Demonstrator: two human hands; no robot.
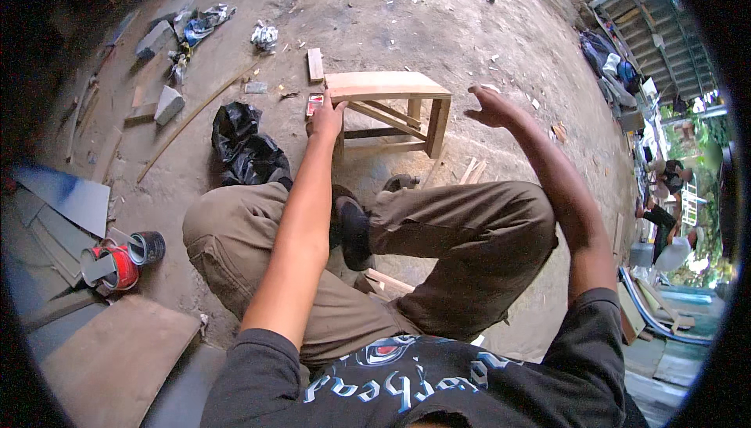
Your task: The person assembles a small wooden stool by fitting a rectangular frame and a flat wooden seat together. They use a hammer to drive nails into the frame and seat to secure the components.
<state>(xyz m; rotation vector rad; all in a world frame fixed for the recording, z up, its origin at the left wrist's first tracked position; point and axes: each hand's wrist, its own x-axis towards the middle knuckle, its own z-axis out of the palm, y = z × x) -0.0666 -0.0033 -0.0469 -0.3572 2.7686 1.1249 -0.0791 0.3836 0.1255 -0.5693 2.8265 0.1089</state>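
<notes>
A small wooden stool (383,84) with a slightly bowed plank top, legs and slanting braces stands on the dirt floor in front of my feet. At its left end, my left hand (327,117) grips the corner, with the thumb on the near side and a finger reaching up along the edge. Beside those fingers is a small red and white box (314,105). My right hand (491,107) hovers off the stool's right end, fingers apart and holding nothing. A short wooden block (315,65) lies past the stool's far left corner.
Left of my legs are a crumpled black plastic bag (242,142), a long thin stick (192,119) and grey blocks (169,105). Paint cans (119,266) stand near flat boards (125,357). Wood strips (472,170) lie near my right knee. People (669,217) are at the far right.
</notes>
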